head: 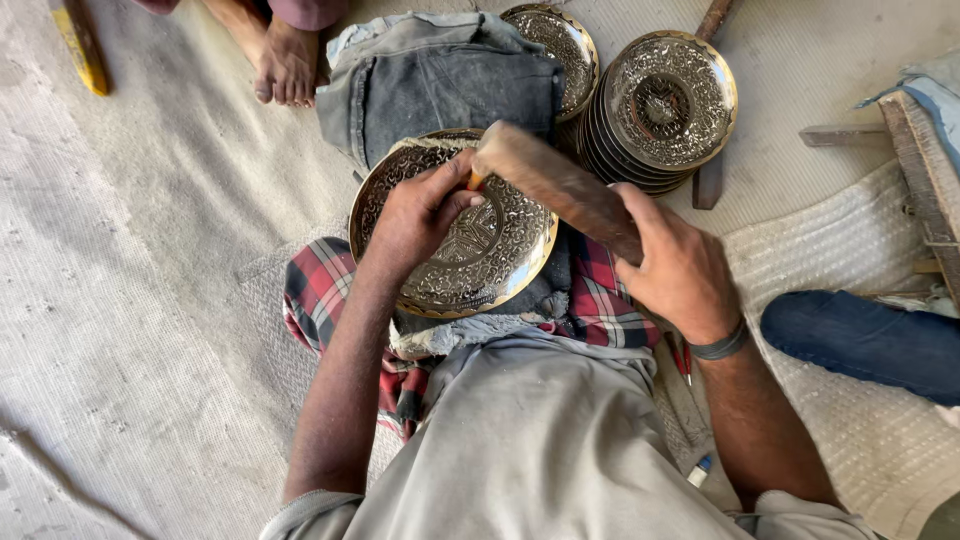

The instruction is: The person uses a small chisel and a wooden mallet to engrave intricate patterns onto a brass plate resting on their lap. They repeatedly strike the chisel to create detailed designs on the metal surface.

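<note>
Left hand (420,215) pinches a small punch upright on the engraved brass plate (480,255) in the lap, right hand (675,270) wrapped tight round the wooden mallet (560,185) poised above — an off-centre blow could catch those fingers.

One head cam, looks straight down, close on lap, floor around.

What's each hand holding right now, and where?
Right hand grips the wooden mallet at its near end. Left hand pinches a small tool against the engraved plate.
</note>
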